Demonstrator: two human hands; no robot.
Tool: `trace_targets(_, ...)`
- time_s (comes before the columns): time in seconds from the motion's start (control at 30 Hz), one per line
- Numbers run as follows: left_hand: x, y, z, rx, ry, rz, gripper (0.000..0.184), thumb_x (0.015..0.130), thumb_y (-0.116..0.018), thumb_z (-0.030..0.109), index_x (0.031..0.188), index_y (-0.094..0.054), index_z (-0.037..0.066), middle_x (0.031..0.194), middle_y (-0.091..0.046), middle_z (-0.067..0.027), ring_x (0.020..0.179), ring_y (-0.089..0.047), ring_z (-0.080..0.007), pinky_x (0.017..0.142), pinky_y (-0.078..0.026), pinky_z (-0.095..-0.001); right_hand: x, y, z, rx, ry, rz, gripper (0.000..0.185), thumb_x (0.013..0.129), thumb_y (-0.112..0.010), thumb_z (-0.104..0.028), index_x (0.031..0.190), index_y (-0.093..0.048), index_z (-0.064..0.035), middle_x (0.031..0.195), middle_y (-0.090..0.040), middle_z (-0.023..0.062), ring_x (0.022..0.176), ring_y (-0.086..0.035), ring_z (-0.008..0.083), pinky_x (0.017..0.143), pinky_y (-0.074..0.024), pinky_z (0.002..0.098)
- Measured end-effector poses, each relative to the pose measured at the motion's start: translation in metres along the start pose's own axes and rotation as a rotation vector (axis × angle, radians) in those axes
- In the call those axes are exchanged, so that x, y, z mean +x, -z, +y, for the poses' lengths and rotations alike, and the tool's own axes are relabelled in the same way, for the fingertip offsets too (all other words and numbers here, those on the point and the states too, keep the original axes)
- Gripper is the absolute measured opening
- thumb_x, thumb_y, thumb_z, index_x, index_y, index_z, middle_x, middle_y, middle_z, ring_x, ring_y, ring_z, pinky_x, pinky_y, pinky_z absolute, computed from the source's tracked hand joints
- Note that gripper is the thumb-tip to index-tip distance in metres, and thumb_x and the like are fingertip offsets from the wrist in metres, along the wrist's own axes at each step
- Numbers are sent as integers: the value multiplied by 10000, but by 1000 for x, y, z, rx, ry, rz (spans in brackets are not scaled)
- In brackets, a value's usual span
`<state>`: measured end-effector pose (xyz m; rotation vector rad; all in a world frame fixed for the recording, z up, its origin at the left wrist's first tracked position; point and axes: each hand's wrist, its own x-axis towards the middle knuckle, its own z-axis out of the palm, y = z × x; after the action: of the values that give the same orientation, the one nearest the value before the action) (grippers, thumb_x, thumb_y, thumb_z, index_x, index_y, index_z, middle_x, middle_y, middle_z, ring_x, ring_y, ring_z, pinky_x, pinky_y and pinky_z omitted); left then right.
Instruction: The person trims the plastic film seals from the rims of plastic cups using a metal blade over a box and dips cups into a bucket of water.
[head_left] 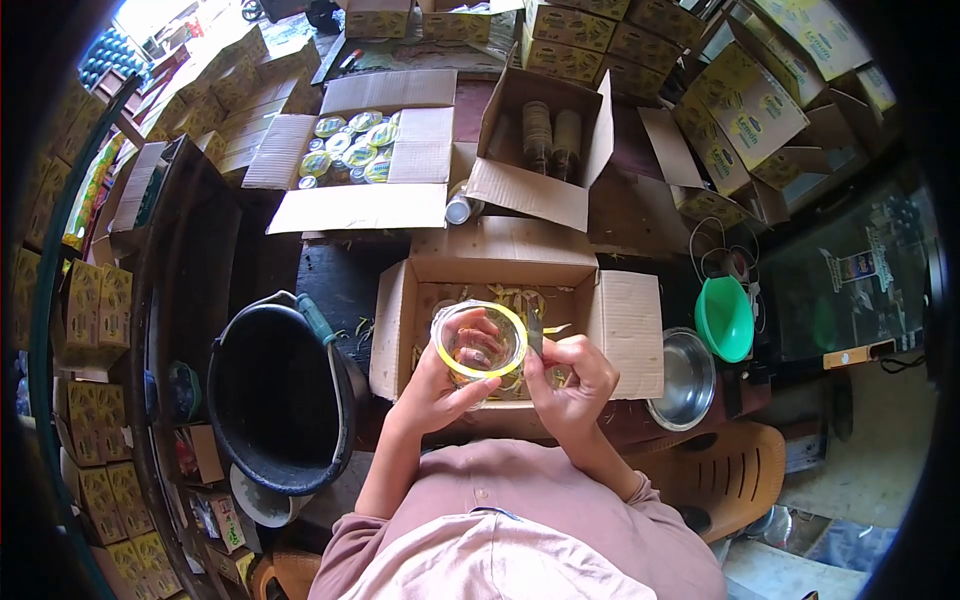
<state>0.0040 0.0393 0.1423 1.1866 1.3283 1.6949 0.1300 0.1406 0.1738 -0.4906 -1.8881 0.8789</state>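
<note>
My left hand (pixel 437 392) is wrapped around a clear plastic cup (pixel 499 350) with a bright yellow rim, its mouth tilted up towards me. Fingers show through the transparent wall. Between the thumb and fingers of my right hand (pixel 577 383) is a thin dark blade (pixel 535 326), pointing up beside the cup's right edge. Whether the blade touches the rim I cannot tell. Both hands are above an open cardboard box (pixel 628 325), in which yellowish strips (pixel 512 300) lie scattered.
A dark bucket (pixel 270 400) stands left; a metal bowl (pixel 685 375) and a green basin (pixel 725 318) are right. Behind, one open carton (pixel 420 160) holds several lidded cups (pixel 355 145), another (pixel 530 195) holds stacked cups (pixel 537 130). Yellow printed cartons (pixel 740 120) surround the table.
</note>
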Motion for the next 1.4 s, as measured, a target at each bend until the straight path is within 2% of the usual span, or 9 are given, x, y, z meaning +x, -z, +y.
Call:
trace_targets(0.07, 2, 3, -4, -5, -1, 10, 641, 718, -664, 13, 1257, -317, 27, 1091, -454, -111, 991, -499, -180, 794, -449, -281, 2, 1, -3, -102, 21, -14, 123, 663, -673, 53, 751, -600, 8, 639, -576, 89, 538, -585, 137, 497, -467, 227)
trace_targets(0.27, 7, 6, -4, -19, 3, 52, 661, 703, -686, 13, 1252, -318, 23, 1085, -452, -111, 992, -497, -178, 786, -453, -277, 4, -10, 3, -72, 42, -23, 146, 656, -675, 52, 775, -609, -1, 631, -575, 85, 523, -576, 139, 475, -460, 228)
trace_targets(0.47, 10, 2, 1, 117, -34, -1, 655, 701, -694, 22, 1242, -324, 20, 1084, -464, -109, 995, -497, -170, 789, -452, -269, 9, -10, 6, -143, 91, 22, 163, 647, -681, 47, 787, -613, -4, 647, -578, 86, 525, -579, 147, 478, -461, 231)
trace_targets(0.67, 6, 8, 1, 109, 19, -25, 649, 706, -684, 29, 1245, -323, 25, 1070, -476, -112, 986, -504, -178, 795, -451, -272, 11, -9, 9, -82, 72, -28, 185, 637, -686, 54, 800, -625, -9, 647, -576, 83, 529, -577, 159, 484, -456, 236)
trace_targets(0.77, 6, 4, 3, 75, 6, -52, 637, 713, -677, 43, 1246, -327, 25, 1066, -476, -109, 975, -507, -174, 802, -450, -277, 12, -9, 14, -109, 57, -45, 185, 634, -686, 60, 796, -623, -2, 646, -575, 84, 535, -577, 150, 497, -455, 233)
trace_targets(0.9, 7, 1, 2, -29, 30, -66, 621, 722, -668, 45, 1245, -332, 30, 1080, -464, -102, 976, -501, -170, 799, -445, -279, 16, -4, 15, 13, -10, -5, 172, 641, -686, 63, 789, -622, 3, 640, -577, 80, 547, -576, 136, 497, -448, 232)
trace_targets(1.03, 7, 4, 4, -161, 70, -41, 618, 738, -659, 47, 1254, -319, 38, 1099, -450, -108, 986, -494, -176, 792, -441, -282, 15, 3, 10, -55, 41, -26, 150, 660, -683, 63, 783, -624, 1, 631, -577, 79, 547, -576, 137, 494, -449, 231)
trace_targets(1.4, -2, 3, 1, -179, 28, -14, 671, 739, -666, 43, 1290, -283, 49, 1128, -425, -107, 1033, -465, -181, 809, -421, -287, -4, -6, -9, -52, 19, 9, 135, 656, -679, 55, 754, -602, 2, 645, -583, 82, 554, -589, 145, 501, -472, 234)
